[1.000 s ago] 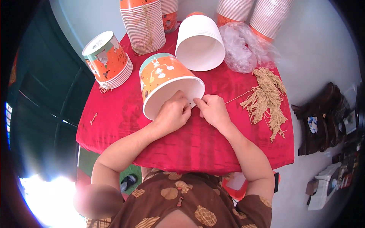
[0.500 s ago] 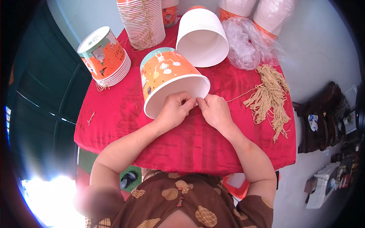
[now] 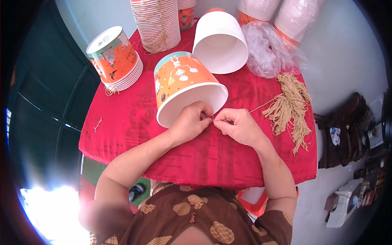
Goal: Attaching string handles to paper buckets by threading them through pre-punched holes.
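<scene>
An orange paper bucket (image 3: 179,75) with a teal base band and printed figures lies on its side, its white mouth toward me. My left hand (image 3: 191,120) is at the bucket's near rim, fingers partly inside the mouth, pinching a thin tan string there. Just to the right, my right hand (image 3: 239,124) is closed in a pinch on the same string, a short stretch of which shows between the hands. From behind the right hand the string (image 3: 261,106) runs to a loose bundle of tan strings (image 3: 289,110) at the table's right. The left fingertips are partly hidden.
Upside-down printed buckets (image 3: 114,61) stand nested at left. Behind are a tall stack of buckets (image 3: 156,26), white nested buckets (image 3: 220,45) on their side, a crumpled clear plastic bag (image 3: 265,51) and wrapped stacks (image 3: 298,18). A string scrap (image 3: 98,125) lies on the red tablecloth (image 3: 118,139).
My right hand has drawn away from the left toward the right, opening a small gap spanned by string. The left hand stays at the rim; the whole view has shifted slightly.
</scene>
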